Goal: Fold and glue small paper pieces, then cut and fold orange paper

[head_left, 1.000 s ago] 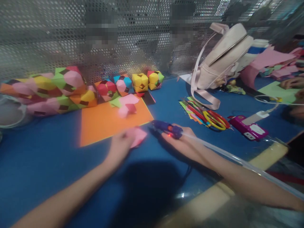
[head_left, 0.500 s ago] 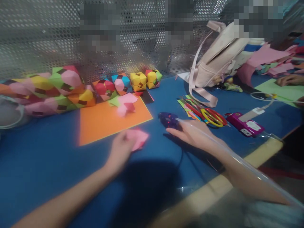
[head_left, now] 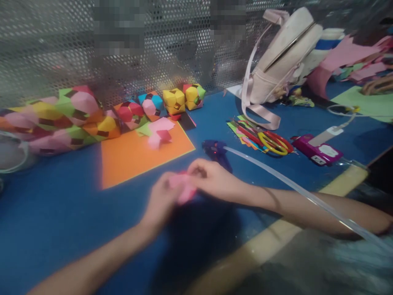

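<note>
Both hands meet over the blue table around a small folded pink paper piece [head_left: 184,191] with a red edge. My left hand [head_left: 162,196] pinches its left side, fingers closed. From the right, my right hand [head_left: 211,178] has thumb and fingertips closed on the paper's right edge. Just behind the right hand lies a dark blue glue gun [head_left: 216,150], a long clear glue stick [head_left: 285,180] running out of its back across my right forearm. An orange sheet [head_left: 129,162] lies beyond my left hand, with loose pink and green folded pieces [head_left: 159,133] on it.
Multicoloured folded-paper balls [head_left: 153,105] line the perforated metal panel [head_left: 184,45]. Scissors [head_left: 272,141] lie on paper scraps to the right, near a purple power strip [head_left: 321,149] and a pale backpack [head_left: 273,65]. Another person's hand [head_left: 377,86] rests on green paper at far right.
My right hand has left the glue gun, which now lies on the table, and has come left to the pink paper. My left hand has moved slightly right with the paper.
</note>
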Available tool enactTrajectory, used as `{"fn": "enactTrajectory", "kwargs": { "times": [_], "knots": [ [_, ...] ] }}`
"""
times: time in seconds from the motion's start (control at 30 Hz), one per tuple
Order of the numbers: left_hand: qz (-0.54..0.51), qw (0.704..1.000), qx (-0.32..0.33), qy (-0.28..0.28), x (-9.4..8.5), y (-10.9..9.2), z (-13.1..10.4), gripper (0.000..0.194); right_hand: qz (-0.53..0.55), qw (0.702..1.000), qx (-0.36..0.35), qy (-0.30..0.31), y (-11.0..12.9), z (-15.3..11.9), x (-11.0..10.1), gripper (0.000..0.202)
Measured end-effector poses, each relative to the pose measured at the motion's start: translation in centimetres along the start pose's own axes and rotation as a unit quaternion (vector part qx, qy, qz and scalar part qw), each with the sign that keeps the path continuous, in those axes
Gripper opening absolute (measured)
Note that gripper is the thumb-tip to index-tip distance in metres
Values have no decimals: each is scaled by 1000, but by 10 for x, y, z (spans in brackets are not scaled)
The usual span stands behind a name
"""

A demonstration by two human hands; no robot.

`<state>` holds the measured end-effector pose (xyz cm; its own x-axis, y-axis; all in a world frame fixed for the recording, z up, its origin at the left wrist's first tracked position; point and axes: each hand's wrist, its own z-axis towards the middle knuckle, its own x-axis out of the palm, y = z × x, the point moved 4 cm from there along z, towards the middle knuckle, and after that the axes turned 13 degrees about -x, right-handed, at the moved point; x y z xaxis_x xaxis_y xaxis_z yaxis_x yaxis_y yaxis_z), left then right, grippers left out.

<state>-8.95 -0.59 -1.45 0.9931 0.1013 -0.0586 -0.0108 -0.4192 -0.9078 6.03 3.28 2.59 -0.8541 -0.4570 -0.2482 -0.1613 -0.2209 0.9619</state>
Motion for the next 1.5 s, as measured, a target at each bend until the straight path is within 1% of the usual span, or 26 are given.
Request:
{"fn": "enactTrajectory", "kwargs": {
  "times": [0.17, 0.37, 0.47, 0.53, 0.6, 0.73, 0.8, 0.87, 0.97, 1.03, 1.1, 1.17, 1.23, 1.27, 1.3, 1.37, 1.43, 1.5],
  "knots": [
    [-2, 1000, -12, 18, 0, -1, 0, 29, -5, 1000, -9, -22, -6, 1, 4, 6],
    [-11, 1000, -6, 22, 0, -2, 2, 22, 33, 999, -14, -9, -12, -4, 6, 11],
    [-14, 999, -11, 31, 0, -3, 3, 20, 18, 999, -33, 2, -14, -5, 6, 19],
    [-13, 999, -14, 34, 0, -3, 3, 20, -6, 998, -66, 10, -13, -5, 5, 18],
    [-8, 999, -19, 36, 0, -4, 2, 20, -45, 991, -121, 21, -11, -5, 3, 16],
    [2, 999, -23, 48, 1, -4, 2, 20, -148, 958, -241, 48, -5, -7, 2, 18],
    [6, 998, -21, 50, 1, -3, 3, 21, -177, 943, -275, 53, -5, -9, 2, 19],
    [12, 999, -19, 48, 1, -2, 3, 21, -192, 935, -293, 50, -6, -11, 2, 21],
    [24, 999, -16, 43, 1, -1, 4, 23, -198, 929, -308, 44, -7, -12, 1, 22],
    [34, 999, -8, 36, 0, -2, 4, 25, -183, 933, -305, 48, -5, -12, 1, 22],
    [49, 998, 4, 30, -1, -3, 4, 26, -146, 952, -265, 50, -5, -11, 0, 20],
    [68, 997, 18, 21, -3, -5, 3, 24, -106, 974, -195, 43, -6, -9, -2, 18],
    [91, 995, 31, 6, -3, -8, 1, 22, -91, 986, -139, 31, -7, -8, -2, 19],
    [105, 994, 37, -5, -3, -10, 0, 20, -94, 987, -129, 29, -8, -8, -1, 18],
    [122, 992, 42, -18, -3, -12, -1, 18, -101, 986, -132, 27, -8, -8, 0, 16],
    [153, 986, 46, -41, -1, -16, -4, 15, -121, 979, -163, 18, -8, -9, 2, 12],
    [173, 983, 42, -53, 1, -18, -5, 15, -148, 965, -217, 6, -7, -10, 4, 13],
    [187, 980, 34, -50, 2, -20, -6, 15, -185, 941, -282, 4, -5, -12, 4, 17]
  ]
}}
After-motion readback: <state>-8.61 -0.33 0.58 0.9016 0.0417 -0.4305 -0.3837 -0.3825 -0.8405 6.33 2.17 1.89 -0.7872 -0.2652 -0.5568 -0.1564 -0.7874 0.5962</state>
